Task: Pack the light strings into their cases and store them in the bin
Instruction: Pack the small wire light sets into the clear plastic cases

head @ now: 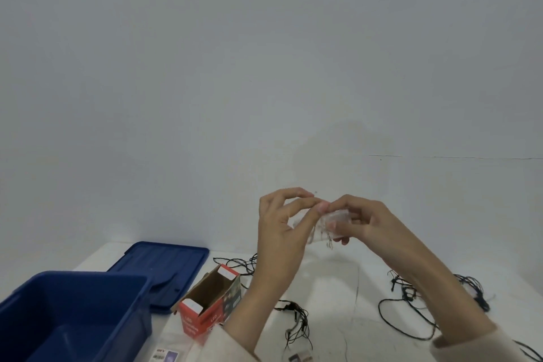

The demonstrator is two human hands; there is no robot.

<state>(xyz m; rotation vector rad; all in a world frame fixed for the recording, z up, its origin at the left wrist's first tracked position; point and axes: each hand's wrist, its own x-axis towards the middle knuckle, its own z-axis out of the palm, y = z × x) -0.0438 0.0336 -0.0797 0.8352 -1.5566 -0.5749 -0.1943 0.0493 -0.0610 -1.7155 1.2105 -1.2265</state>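
My left hand [282, 226] and my right hand [364, 222] are raised above the white table [346, 282], fingertips meeting. Between them they pinch a small clear plastic bag [332, 220] with a thin pale light string bunched inside and dangling below. An open red cardboard case [210, 304] lies on the table below my left forearm, its flaps up. The blue bin [73, 314] stands open at the lower left. Dark light strings [296, 320] lie loose on the table, and another dark light string [411, 303] is partly hidden by my right arm.
The blue bin lid [164, 270] lies flat behind the bin. A flat packet with a printed label [166, 357] sits at the front edge. A small dark item [299, 358] lies by the bottom edge. A plain pale wall fills the background.
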